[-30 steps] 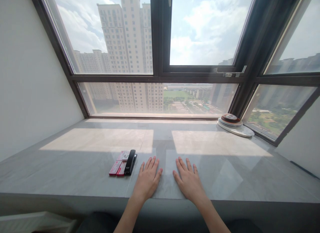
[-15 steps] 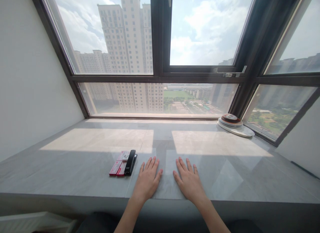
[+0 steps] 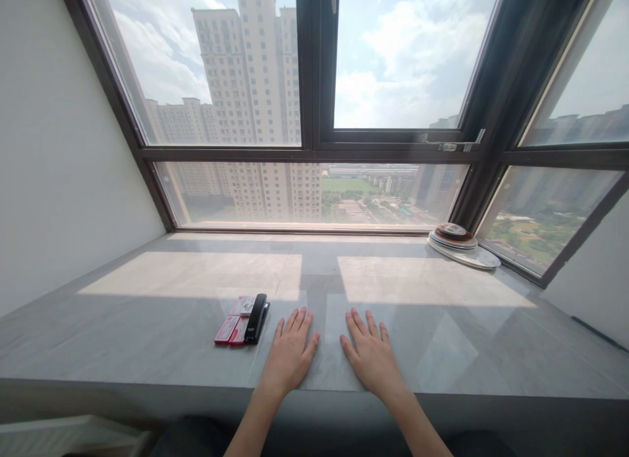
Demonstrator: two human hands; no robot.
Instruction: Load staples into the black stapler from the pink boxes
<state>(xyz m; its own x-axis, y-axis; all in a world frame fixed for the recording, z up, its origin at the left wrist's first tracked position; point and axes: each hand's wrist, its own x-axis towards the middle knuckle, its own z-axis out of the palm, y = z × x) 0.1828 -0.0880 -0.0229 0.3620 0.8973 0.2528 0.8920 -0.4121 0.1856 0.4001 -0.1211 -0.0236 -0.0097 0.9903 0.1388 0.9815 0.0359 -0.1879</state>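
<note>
My left hand (image 3: 289, 352) lies flat, palm down, on the grey marble-look sill (image 3: 147, 352), its fingers stretched out and holding nothing. My right hand (image 3: 369, 351) rests the same way a short distance to the right, fingers apart. Left of my left hand, and not touching it, is a black stapler (image 3: 256, 319). Against the stapler's left side sit small red-and-white boxes: one at the back (image 3: 242, 306), one at the front left (image 3: 227, 330) and one at the front beside the stapler (image 3: 238, 331), partly hidden by it.
A stack of plates (image 3: 462, 245) stands in the far right corner by the dark window frame (image 3: 304, 154). A thin dark strip (image 3: 599, 334) lies along the right wall. The sill's front edge (image 3: 147, 383) runs under my wrists. A white slatted object (image 3: 73, 436) is below at left.
</note>
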